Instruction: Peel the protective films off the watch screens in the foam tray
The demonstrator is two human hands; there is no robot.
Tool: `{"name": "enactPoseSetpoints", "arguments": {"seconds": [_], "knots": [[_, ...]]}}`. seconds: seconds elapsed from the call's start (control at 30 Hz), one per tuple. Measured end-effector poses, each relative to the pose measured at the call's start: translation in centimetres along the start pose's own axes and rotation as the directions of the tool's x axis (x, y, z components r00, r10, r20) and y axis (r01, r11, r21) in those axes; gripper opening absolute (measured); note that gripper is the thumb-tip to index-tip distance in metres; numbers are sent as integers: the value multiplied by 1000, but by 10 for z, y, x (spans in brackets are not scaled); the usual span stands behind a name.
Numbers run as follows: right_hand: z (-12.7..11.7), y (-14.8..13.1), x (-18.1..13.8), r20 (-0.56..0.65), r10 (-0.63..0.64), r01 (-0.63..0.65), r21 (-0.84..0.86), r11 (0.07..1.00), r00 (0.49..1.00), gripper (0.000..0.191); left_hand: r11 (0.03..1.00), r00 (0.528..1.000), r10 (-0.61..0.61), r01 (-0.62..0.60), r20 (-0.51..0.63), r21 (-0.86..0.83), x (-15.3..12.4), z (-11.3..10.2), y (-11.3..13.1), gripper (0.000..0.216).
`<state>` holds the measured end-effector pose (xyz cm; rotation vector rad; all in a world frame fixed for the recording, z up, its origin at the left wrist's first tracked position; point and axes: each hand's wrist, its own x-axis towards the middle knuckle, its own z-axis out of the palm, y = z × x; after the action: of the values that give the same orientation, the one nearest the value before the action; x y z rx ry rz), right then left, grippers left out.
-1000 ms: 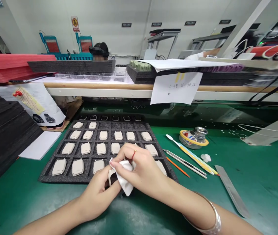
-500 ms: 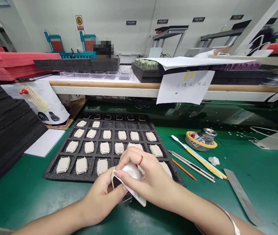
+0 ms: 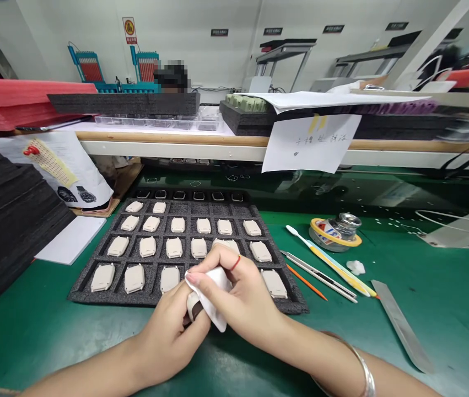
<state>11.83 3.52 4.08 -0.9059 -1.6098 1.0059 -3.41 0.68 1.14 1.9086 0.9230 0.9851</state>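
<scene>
My left hand grips a small beige watch case with a dark face, just in front of the black foam tray. My right hand, with a red ring and a silver bracelet, presses a white cloth onto that case with pinched fingers. The tray holds several rows of the same beige cases in pockets; its back row has dark-faced pieces.
Right of the tray lie a swab, tweezers and thin sticks, a tape roll with a small jar, a cotton bit and a metal ruler. Stacked black foam stands at left. A shelf with a hanging paper note runs behind.
Both hands stay together at the tray's front edge; the right fingers and cloth have shifted slightly over the case between frames. The camera view has moved a little.
</scene>
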Motion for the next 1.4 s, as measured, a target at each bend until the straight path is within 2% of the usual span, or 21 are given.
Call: {"name": "enactPoseSetpoints", "arguments": {"seconds": [0.07, 0.13, 0.27, 0.37, 0.43, 0.53, 0.6, 0.67, 0.8, 0.97, 1.07, 1.27, 1.3, 1.4], "knots": [[-10, -5, 6, -37, 73, -68, 129, 989, 997, 18, 999, 999, 38, -37, 12, -30, 0, -3, 3, 12], [-21, -9, 12, -110, 87, -61, 218, 974, 990, 21, 996, 998, 57, -56, 16, -63, -1, -5, 5, 18], [-34, -11, 14, -185, -1, 33, 166, 986, 983, 16, 994, 996, 93, -94, -8, -53, -2, -7, 4, 26], [-31, -11, 7, -148, -128, 136, 44, 990, 981, 10, 992, 993, 122, -122, -7, -42, -1, -6, 1, 27], [-24, -12, 1, -98, -271, 268, -42, 963, 958, 8, 988, 988, 152, -153, -17, -27, 0, -4, -1, 26], [-14, -11, -6, 34, -494, 489, -222, 844, 869, 11, 980, 979, 201, -201, -17, -11, 1, -2, -3, 16], [-10, -9, -8, 111, -567, 569, -324, 756, 816, 11, 977, 976, 215, -215, -17, 4, 1, -1, -4, 12], [-9, -6, -8, 133, -568, 572, -370, 732, 813, 11, 974, 975, 220, -219, -35, 51, 2, -1, -5, 14], [-9, -1, -7, 111, -538, 537, -372, 757, 836, 12, 964, 973, 226, -216, -49, 152, 2, -2, -8, 21], [-5, 1, -11, 157, -598, 599, -430, 675, 786, 13, 945, 958, 286, -276, -33, 173, 2, -3, -13, 21], [-8, 0, -9, 177, -618, 616, -477, 627, 766, 13, 944, 960, 277, -266, -33, 195, 3, -3, -15, 24], [-29, -3, 1, 250, -691, 650, -643, 406, 679, 9, 955, 961, 277, -275, -6, 112, 2, -5, -8, 27], [-33, -4, 3, 231, -691, 633, -658, 407, 685, 9, 952, 956, 294, -293, 4, 84, 1, -6, -6, 29], [-45, -8, 7, 132, -650, 557, -657, 508, 749, 10, 942, 942, 335, -335, 15, 32, -1, -7, -2, 32]]}}
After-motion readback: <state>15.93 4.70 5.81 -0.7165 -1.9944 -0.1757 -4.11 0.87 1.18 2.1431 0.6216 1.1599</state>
